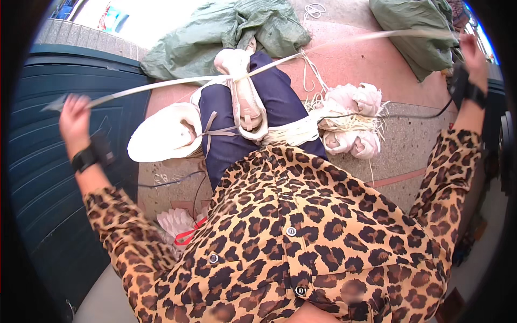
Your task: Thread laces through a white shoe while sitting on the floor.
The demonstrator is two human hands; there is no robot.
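Cord [177, 81] runs taut and pale right across the seated person's lap, one end at each hand, and from where I'm standing it makes one long slanting line. The fingers of the left hand [75, 114] are curled closed on it, with a wisp of the end poking out beyond them. The fingers of the right hand [473, 54], held farther out and higher in view, look pinched shut on the other end, though they're blurred there.

Between the two sets of fingers lies the long pale piece [249, 102], resting along the thighs, its long axis pointing away from the body, so the cord crosses it rather than following it. The crossing is well apart from either hand; the left fingers look the nearer, the right arm reaching wider.

Inward from the left fingers and closer to the body sits a hollow white piece [156, 134], against the dark trousers [218, 153]. Inward from the right fingers, a pinkish bundle [344, 98] lies with loose strands beside the other leg.
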